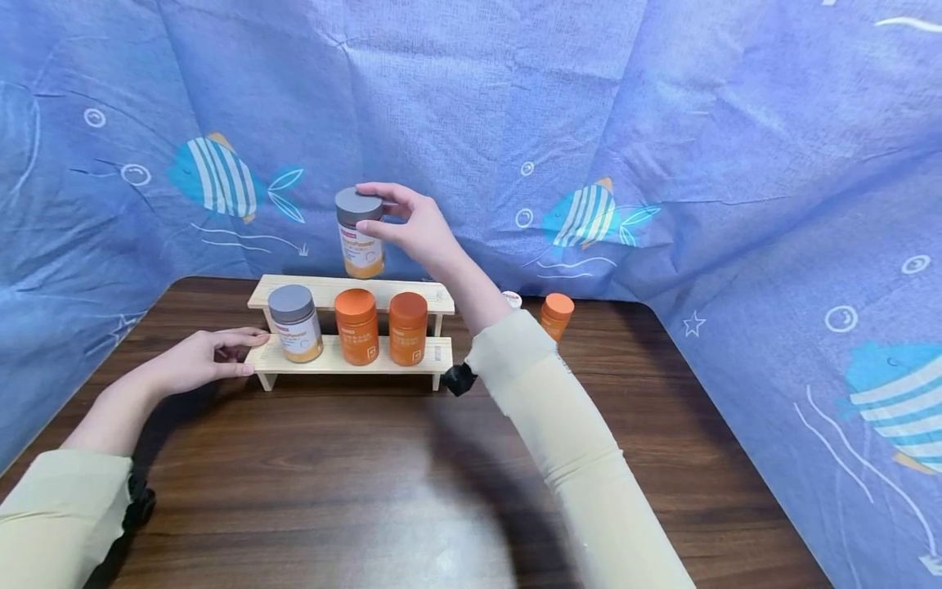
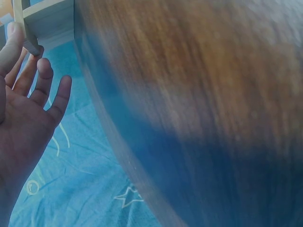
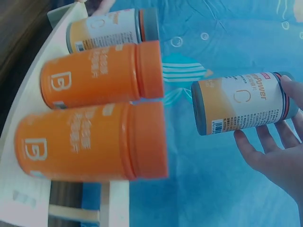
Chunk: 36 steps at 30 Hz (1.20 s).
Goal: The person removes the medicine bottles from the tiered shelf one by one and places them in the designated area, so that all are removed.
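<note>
Held bottle: a grey-capped bottle [image 1: 360, 232] with a white and orange label is being held in the air, upright, just above the top step of the rack, toward its middle.
Right hand [image 1: 415, 225]: the cap end of the held bottle is being pinched between curled fingers and thumb; in the right wrist view the fingers [image 3: 265, 151] are lying along its side.
Left hand [image 1: 202, 360]: the 9 o'clock end of the rack is being touched by relaxed, nearly straight fingers; nothing is being held.
Rack [image 1: 346, 360]: a two-step wooden stand; its top step is bare.
Lower step: a second grey-capped bottle [image 1: 294, 323] and two orange bottles [image 1: 356, 325] [image 1: 408, 328] are standing in a row.
Table [image 1: 353, 474]: dark wood; a small orange bottle [image 1: 556, 315] is standing at 3 o'clock of the rack, well apart.
Handling advice: the bottle is best being kept upright and lowered straight down, base flat on the top step, while the rack is being steadied; the row below is best being cleared.
</note>
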{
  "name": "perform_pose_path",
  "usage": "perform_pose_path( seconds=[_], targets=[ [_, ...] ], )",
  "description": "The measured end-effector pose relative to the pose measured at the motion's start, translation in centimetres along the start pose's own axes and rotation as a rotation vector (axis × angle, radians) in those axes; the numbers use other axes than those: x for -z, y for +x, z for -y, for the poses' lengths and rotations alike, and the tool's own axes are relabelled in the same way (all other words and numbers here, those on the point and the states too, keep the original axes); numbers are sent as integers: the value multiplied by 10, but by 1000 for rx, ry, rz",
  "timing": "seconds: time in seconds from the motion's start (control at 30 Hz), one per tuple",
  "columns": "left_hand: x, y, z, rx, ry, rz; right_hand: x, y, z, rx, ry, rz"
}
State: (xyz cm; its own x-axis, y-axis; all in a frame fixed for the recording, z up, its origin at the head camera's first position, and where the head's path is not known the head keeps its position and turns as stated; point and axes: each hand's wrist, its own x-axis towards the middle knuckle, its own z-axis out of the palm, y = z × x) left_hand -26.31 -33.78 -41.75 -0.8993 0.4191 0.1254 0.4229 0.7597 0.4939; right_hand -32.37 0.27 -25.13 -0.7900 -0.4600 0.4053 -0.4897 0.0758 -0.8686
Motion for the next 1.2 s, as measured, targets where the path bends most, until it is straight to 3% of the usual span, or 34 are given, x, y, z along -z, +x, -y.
perform_pose_path(
  seconds=[0.3, 0.6, 0.9, 1.2],
  targets=[
    [1, -2, -3, 19, -13, 4, 31, -15, 10, 31, -25, -29],
    [1, -1, -3, 3, -15, 5, 63, -33, 10, 5, -68, -79],
    [1, -2, -3, -11, -8, -9, 95, -51, 12, 34, 5, -123],
    [2, -1, -3, -1, -22, -4, 124, -72, 15, 40, 3, -150]
  ],
)
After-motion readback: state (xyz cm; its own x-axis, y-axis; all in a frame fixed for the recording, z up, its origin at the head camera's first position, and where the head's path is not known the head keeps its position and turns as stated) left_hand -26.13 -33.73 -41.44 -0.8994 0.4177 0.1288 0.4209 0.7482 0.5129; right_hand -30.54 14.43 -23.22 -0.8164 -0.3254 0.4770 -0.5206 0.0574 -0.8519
